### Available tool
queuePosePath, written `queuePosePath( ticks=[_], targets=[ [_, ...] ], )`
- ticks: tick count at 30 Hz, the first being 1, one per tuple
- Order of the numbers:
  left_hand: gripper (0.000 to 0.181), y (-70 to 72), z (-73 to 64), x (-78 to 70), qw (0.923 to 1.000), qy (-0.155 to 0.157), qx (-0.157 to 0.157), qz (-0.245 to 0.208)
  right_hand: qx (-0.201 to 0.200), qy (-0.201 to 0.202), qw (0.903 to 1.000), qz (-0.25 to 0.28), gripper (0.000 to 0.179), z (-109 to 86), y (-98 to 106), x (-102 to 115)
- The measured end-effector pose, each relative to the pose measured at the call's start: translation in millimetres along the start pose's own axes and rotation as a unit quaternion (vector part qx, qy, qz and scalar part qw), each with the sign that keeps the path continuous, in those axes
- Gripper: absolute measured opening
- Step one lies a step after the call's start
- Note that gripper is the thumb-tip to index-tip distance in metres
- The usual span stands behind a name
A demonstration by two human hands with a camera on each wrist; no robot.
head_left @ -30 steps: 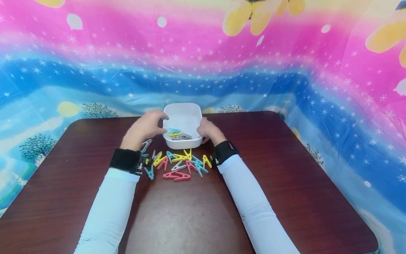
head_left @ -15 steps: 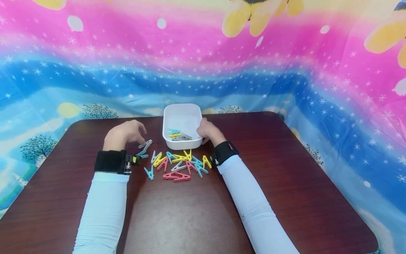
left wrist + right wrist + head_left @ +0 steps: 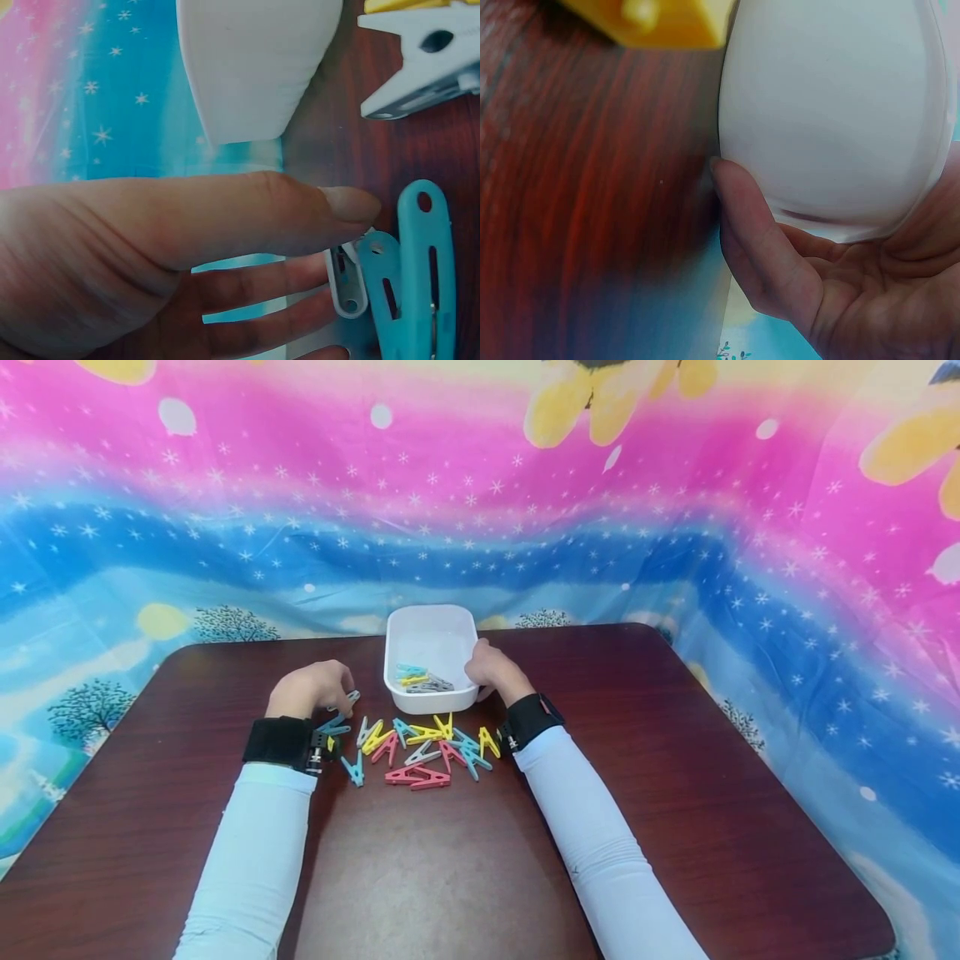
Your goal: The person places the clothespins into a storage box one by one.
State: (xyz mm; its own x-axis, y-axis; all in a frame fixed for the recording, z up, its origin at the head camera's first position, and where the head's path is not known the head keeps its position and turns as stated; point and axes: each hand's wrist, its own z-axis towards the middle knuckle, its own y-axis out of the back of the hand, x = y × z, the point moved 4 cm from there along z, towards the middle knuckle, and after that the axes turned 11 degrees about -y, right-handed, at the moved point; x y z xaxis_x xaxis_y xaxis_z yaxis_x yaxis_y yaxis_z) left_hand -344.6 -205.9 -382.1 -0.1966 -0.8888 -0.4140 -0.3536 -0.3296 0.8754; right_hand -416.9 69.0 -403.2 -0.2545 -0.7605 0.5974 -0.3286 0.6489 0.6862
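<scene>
A person's two bare hands work at a dark wooden worktop (image 3: pixel 637 735). The right hand (image 3: pixel 498 672) grips the right side of a white box (image 3: pixel 431 702) near the far edge, apparently to steady it. Inside, a few blue, yellow and grey pegs (image 3: pixel 431 687) lie towards the near end. Left of the box, the left hand (image 3: pixel 311 687) reaches down, thumb and fingers narrowed about a grey peg (image 3: pixel 349 289); whether they pinch it firmly cannot be told. That pose looks suited to lifting one peg clear of the blue pegs (image 3: pixel 427 262) just beside it. More loose pegs (image 3: pixel 430 782), pink, yellow, blue and grey, are scattered on the near side, probably for easy reach.
</scene>
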Motion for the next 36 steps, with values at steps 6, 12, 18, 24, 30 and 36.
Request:
queuePosePath(
  ticks=[6,12,18,24,30,36],
  targets=[
    [0.047,-2.1,3.0,1.2,1.0000,0.001,-0.004,0.005,0.000,-0.007,1.0000,-0.003,0.066,1.0,0,0],
    [0.042,-2.9,5.4,2.7,0.9999,0.006,-0.001,0.008,0.001,-0.002,0.9999,-0.010,0.066,0.0,1,0],
    [0.039,-3.4,6.0,2.9,1.0000,0.004,-0.001,0.009,0.001,-0.002,0.9999,-0.011,0.066,-0.8,1,0],
    [0.033,-4.7,10.0,4.5,0.9999,0.000,0.001,0.011,0.000,-0.003,0.9999,-0.012,0.064,-1.6,1,1],
    [0.028,-5.6,15.1,7.6,0.9999,-0.006,0.004,0.013,0.001,-0.004,0.9999,-0.013,0.064,-0.8,1,1],
    [0.028,-3.9,15.5,5.9,0.9998,-0.015,-0.003,0.016,0.003,-0.001,1.0000,-0.007,0.064,0.6,0,1]
  ],
)
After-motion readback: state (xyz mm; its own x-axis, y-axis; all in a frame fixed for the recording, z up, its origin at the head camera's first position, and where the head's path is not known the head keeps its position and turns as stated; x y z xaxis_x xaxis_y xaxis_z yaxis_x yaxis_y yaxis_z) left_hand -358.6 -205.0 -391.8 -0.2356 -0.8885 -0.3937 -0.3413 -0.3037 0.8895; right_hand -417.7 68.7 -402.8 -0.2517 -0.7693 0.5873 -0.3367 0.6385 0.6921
